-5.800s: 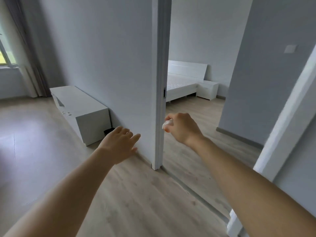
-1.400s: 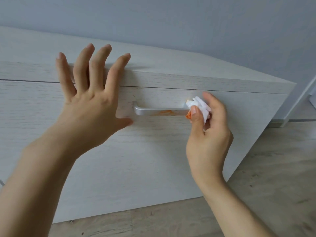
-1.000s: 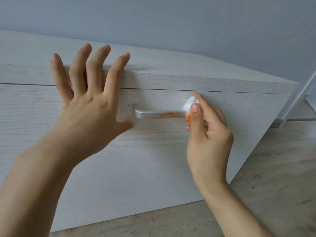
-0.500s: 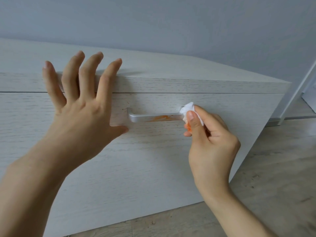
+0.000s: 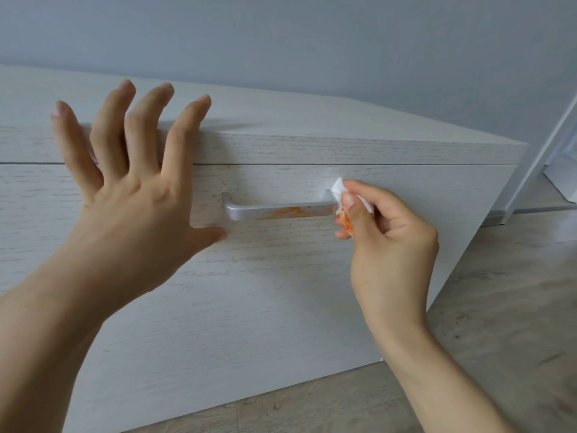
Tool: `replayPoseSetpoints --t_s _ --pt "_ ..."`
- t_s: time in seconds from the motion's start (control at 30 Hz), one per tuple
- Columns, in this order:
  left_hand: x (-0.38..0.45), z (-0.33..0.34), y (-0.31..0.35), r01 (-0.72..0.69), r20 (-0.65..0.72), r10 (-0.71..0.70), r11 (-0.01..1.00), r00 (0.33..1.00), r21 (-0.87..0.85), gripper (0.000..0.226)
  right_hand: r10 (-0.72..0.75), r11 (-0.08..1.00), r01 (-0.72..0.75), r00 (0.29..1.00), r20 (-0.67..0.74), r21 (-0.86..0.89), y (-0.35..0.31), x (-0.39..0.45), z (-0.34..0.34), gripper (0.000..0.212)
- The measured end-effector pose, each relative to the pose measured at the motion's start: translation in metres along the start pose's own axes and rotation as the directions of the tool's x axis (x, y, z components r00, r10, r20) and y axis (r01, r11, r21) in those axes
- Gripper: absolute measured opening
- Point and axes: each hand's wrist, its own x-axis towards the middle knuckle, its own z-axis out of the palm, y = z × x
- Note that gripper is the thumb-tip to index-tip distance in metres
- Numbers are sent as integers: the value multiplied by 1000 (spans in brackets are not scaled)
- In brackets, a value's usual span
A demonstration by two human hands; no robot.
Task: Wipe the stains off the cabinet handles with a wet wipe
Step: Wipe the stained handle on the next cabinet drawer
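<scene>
**Wipe at the handle's right end, orange smear not yet cleared**

My right hand (image 5: 390, 245) pinches the wet wipe (image 5: 338, 190) between thumb and fingers, bunched small so that a firm corner meets the metal. The wipe touches the right end of the handle (image 5: 281, 210), where the bar bends back into the drawer front, and its lower fold already shows orange. I judge the bunching is there to put pressure on a narrow bar instead of spreading it over a loose sheet.

An orange stain (image 5: 285, 211) lies along the middle of the handle, so that stretch needs a pass from where the wipe now sits.

My left hand (image 5: 134, 198) is spread wide, fingers straight, holding nothing. It is raised in front of the cabinet (image 5: 249, 307), just left of the handle, fingertips level with the top edge. I cannot tell whether it presses on the drawer front or only hovers. Most likely it is there to brace the drawer against the rubbing.

The cabinet is pale, wood-grained and low, its top surface (image 5: 281, 117) bare in what I see. It stands against a grey-blue wall (image 5: 312, 35) on a light wooden floor (image 5: 499, 307), with a white door frame (image 5: 543, 145) at the right edge.
</scene>
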Motion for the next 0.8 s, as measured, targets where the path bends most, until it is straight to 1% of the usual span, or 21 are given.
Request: replayPoseSetpoints --t_s 0.13,0.2,0.3,0.37,0.43,0.53,0.57,0.67,0.73,0.8 --pt "1 2 -1 -2 -2 2 1000 1000 12 130 -11 998 14 999 48 -62 3 -7 1 12" --pt "2 3 -1 6 5 -6 1000 1000 12 131 1 999 1 999 44 -40 4 -11 -2 12" --pt "2 3 -2 2 14 -3 1000 1000 21 134 -23 1000 24 1000 -21 18 3 -11 -3 28" --pt "3 2 -3 -9 22 8 1000 1000 29 134 -22 998 24 999 -48 52 4 -9 1 31" --pt "3 1 -3 -2 20 1 1000 1000 26 133 -80 997 81 995 -56 18 3 -13 3 29" --pt "1 1 -1 10 11 -10 1000 1000 23 132 -248 966 247 969 -1 -70 4 -21 -3 29" --pt "1 1 -1 6 9 -6 1000 1000 24 131 -261 962 260 965 2 -81 6 -22 -5 29" --pt "2 2 -1 5 8 -5 1000 1000 20 132 -184 981 182 983 -26 -69 8 -19 -3 26" --pt "2 1 -1 9 12 -9 1000 1000 12 133 -172 983 171 985 -10 -70 5 -22 2 20" --pt "1 0 0 18 17 -18 1000 1000 1 133 -155 985 156 988 17 -77 0 -26 4 26"
